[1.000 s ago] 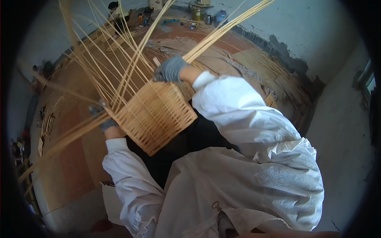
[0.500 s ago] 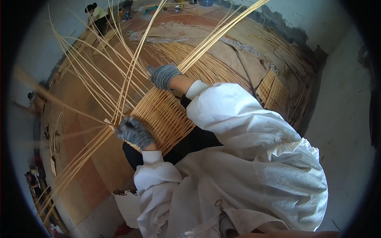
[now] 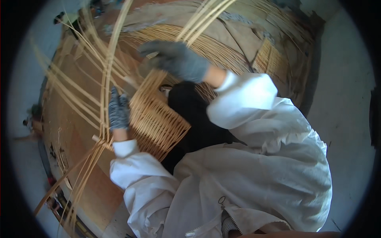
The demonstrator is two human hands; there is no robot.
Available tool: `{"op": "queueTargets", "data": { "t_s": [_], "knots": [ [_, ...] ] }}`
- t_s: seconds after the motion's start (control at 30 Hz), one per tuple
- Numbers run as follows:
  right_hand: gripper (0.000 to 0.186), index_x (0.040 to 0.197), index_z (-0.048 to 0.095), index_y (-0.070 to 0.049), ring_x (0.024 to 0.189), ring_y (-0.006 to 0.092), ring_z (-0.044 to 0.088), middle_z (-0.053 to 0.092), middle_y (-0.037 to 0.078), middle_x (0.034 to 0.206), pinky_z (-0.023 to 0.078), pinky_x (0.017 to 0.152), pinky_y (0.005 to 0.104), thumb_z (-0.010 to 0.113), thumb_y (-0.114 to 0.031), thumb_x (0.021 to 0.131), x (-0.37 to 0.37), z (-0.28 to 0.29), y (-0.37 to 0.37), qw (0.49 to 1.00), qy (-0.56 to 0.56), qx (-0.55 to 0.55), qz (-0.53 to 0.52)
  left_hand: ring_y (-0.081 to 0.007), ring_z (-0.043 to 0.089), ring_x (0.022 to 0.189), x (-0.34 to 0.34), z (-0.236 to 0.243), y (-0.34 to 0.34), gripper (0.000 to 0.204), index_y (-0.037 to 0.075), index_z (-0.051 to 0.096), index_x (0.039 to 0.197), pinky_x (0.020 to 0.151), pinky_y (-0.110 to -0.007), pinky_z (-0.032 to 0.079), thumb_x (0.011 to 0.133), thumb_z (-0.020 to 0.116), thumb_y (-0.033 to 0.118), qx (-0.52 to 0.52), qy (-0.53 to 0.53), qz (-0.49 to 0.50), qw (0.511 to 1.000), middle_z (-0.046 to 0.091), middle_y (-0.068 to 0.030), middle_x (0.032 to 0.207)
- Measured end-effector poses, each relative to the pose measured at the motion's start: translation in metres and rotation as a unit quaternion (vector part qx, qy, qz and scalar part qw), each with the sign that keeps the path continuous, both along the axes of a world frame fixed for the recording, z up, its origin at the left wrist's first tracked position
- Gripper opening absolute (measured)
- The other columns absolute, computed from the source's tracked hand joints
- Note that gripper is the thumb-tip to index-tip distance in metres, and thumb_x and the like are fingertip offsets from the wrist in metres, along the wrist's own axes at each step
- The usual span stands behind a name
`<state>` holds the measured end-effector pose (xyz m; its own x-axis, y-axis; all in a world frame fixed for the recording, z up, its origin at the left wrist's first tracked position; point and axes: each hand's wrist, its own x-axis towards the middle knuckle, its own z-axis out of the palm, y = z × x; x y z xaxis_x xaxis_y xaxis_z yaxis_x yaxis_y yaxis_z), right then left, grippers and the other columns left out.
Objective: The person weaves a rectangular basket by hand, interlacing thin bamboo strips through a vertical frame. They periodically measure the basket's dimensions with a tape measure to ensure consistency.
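A partly woven wicker piece, honey-coloured and closely woven, rests tilted on my dark-clad lap. Long pale canes stick out from its left edge, and a further bundle of canes runs up past its far corner. My left hand, in a grey knit glove, lies along the left edge with its fingers stretched out beside the upright canes. Above the far edge, my gloved right hand is smeared by motion. Its fingers reach leftward, apart, and no cane shows clearly in them.
A broad heap of canes lies on brown sacking beyond the piece. A flat woven panel is farther right. Another person crouches at the far left. A pale wall rises on the right.
The wicker piece has turned and tilted in my lap. My right hand has come off its far corner and swung up, fingers opening. My left hand has moved up along the left edge and uncurled.
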<state>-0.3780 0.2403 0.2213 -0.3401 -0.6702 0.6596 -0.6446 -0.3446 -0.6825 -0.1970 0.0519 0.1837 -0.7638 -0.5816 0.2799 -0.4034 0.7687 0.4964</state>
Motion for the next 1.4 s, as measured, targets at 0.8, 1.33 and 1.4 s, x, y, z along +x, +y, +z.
{"op": "queueTargets", "data": {
  "t_s": [0.8,1.33,1.4],
  "knots": [
    [0.043,0.115,0.05,-0.011,0.094,0.0284,0.057,0.058,0.015,0.102,0.045,0.08,0.0404,0.062,-0.024,0.075,-0.011,-0.502,0.151,0.743,-0.216,0.583,-0.248,-0.0411,0.032,0.121,0.051,-0.074,0.139,0.053,0.002,0.041,0.125,0.099,-0.053,0.024,0.082,0.056,0.031,-0.164,-0.165,-0.059,0.971,0.038,-0.0197,0.129],
    [0.043,0.092,0.054,-0.01,0.104,0.021,0.049,0.052,0.009,0.106,0.039,0.09,0.0322,0.078,-0.004,0.057,0.122,-0.137,0.136,0.811,-0.516,0.121,0.249,-0.0145,0.059,0.074,0.083,-0.057,0.2,0.019,-0.002,0.054,0.096,0.067,-0.025,0.052,0.079,0.061,0.004,0.624,0.209,-0.054,0.751,0.057,-0.0091,0.086],
    [0.044,0.094,0.054,-0.01,0.103,0.0187,0.049,0.052,0.007,0.106,0.039,0.089,0.0303,0.078,-0.004,0.058,0.136,-0.137,0.127,0.811,-0.487,0.161,0.281,-0.0137,0.059,0.068,0.104,-0.05,0.199,0.017,0.0,0.055,0.092,0.064,-0.025,0.052,0.077,0.063,0.004,0.665,0.24,-0.007,0.707,0.058,-0.0067,0.075]
  ]
}}
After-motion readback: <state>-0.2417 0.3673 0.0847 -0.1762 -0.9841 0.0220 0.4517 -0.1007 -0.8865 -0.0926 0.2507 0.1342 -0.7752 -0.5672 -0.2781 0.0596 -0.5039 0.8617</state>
